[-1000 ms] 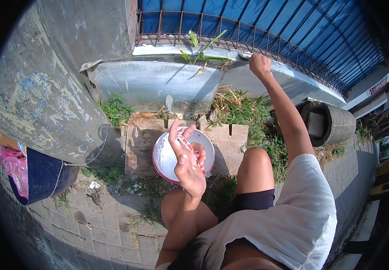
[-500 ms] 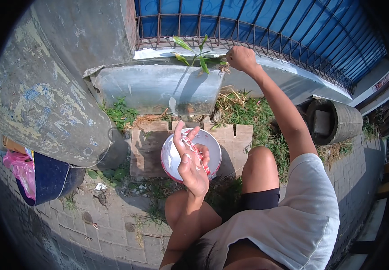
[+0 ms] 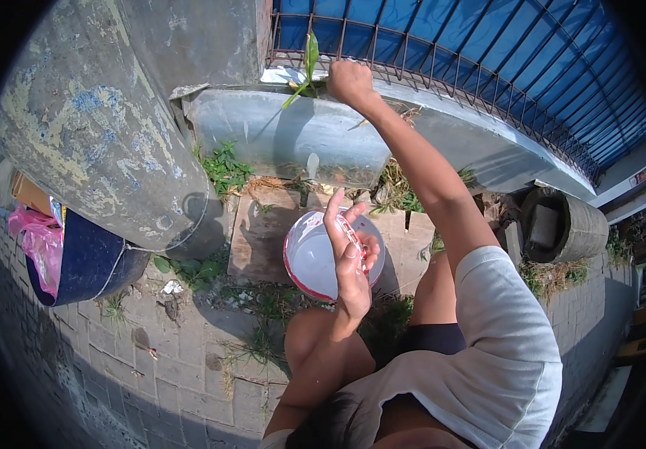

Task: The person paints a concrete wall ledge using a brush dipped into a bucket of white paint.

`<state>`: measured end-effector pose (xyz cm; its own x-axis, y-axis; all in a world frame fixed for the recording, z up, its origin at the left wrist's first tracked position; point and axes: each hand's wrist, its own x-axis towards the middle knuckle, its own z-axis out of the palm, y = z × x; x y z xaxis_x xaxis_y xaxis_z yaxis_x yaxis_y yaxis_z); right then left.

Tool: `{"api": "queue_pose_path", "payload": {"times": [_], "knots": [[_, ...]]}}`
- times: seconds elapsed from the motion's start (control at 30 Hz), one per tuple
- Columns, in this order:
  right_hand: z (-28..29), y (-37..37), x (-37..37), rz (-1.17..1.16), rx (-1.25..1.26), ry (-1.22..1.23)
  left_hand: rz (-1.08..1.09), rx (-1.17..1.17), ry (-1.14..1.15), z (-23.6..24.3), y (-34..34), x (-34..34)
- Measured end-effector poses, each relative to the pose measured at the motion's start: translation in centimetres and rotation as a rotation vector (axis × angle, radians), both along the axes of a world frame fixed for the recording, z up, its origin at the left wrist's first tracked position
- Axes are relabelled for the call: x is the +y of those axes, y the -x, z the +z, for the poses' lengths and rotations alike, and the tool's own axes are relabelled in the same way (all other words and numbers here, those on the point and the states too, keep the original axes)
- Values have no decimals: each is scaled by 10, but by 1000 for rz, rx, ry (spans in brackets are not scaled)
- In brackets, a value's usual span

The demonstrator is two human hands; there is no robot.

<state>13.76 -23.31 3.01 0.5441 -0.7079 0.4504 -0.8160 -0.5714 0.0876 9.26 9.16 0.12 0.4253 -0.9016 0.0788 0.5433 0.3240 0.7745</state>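
person crouching by a concrete ledge, one hand on a bowl, the other at a small plant

at far left a pink plastic bag (image 3: pixel 38 243) sits beside a dark blue rounded tub (image 3: pixel 91 262), under a wide grey concrete pillar with flaking blue paint (image 3: pixel 91 142). in the middle, the left hand (image 3: pixel 349 258) is loosely open, fingers raised, its thumb and palm seeming to steady the rim of a round white bowl with a red edge (image 3: pixel 311 258) held above a paving slab. further right and higher, the right hand (image 3: pixel 350 81) is closed in a fist at the base of a small green leafy seedling (image 3: pixel 306 67) on the grey concrete ledge (image 3: pixel 278 138) below a rusty railing.

the bowl could likely tip, since the grip looks light. the seedling's stem may snap if pulled hard.

the bowl's contents and what the fist grips are hard to make out.
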Motion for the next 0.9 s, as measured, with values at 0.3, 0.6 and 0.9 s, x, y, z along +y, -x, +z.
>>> {"api": "queue_pose_path", "payload": {"times": [0.3,0.6,0.9], "knots": [[-17,33,-14,33,21,57,-33,114,63,-8,-15,5],[-14,-27,-6,92,-16,81,-48,84,92,-7,-17,4],[-20,-42,-13,43,8,29,-40,92,89,-5,-25,12]]}}
